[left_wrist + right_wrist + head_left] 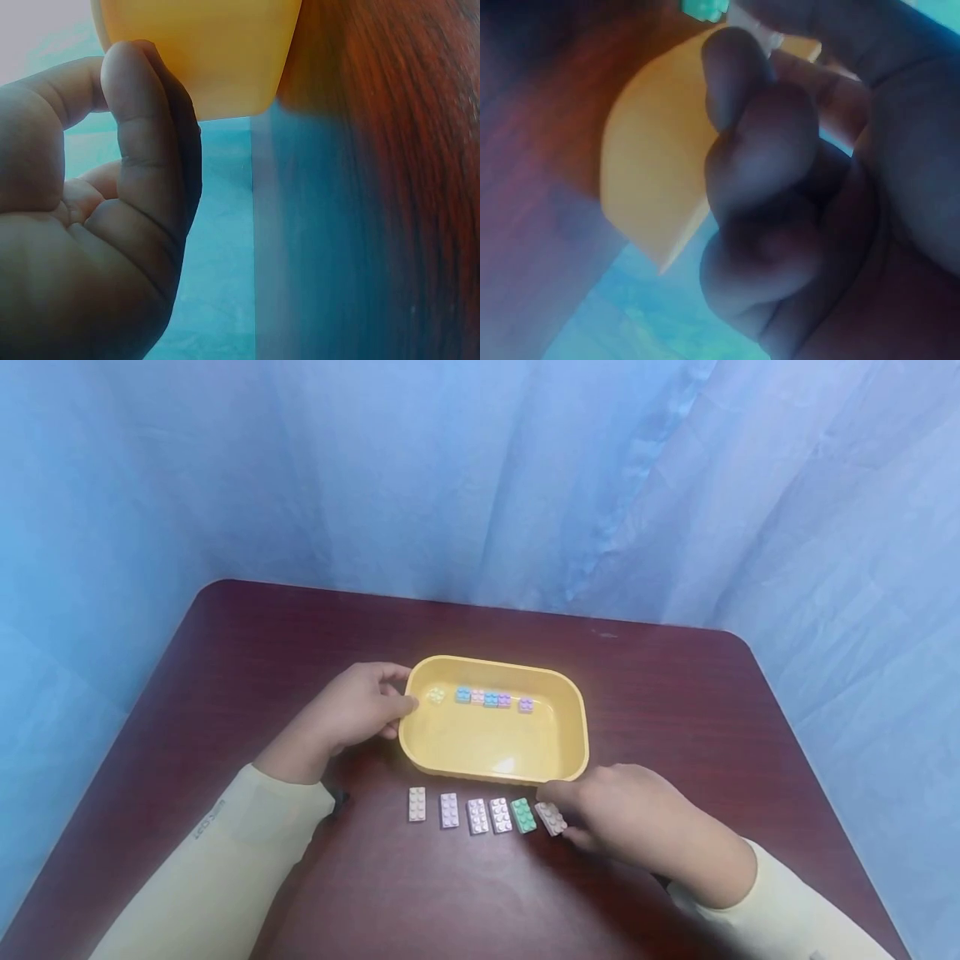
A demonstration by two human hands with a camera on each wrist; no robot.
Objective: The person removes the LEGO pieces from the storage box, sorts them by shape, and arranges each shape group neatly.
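My left hand (358, 706) steadies the yellow tray (570, 727) at its left end, fingers curled against the rim and wall; the left wrist view shows the thumb pressed to the tray's (199, 52) outer side. My right hand (630, 814) is down on the counter (675, 693) just in front of the tray, and its grip pinches the beige brick (551, 817) at the right end of the row, thumb and forefinger closed on it. The brick looks to be resting on the counter, not lifted, though I cannot be sure. In the right wrist view the fingers (757, 142) are bunched tight, with a sliver of the green brick (702, 7) above them.

Judging progress: six small bricks already lie in the tray, a pale yellow one (436, 695) apart on the left, then a blue, pink, blue and purple run (483, 697) touching one another, and a lilac one (526, 704) just beside. Six longer bricks are on the counter in a row: a white one (417, 803), a lilac one (448, 810), two more pale ones (489, 815), the green brick (523, 815) and the beige one in my grip. So I judge roughly half is done, with this row left.
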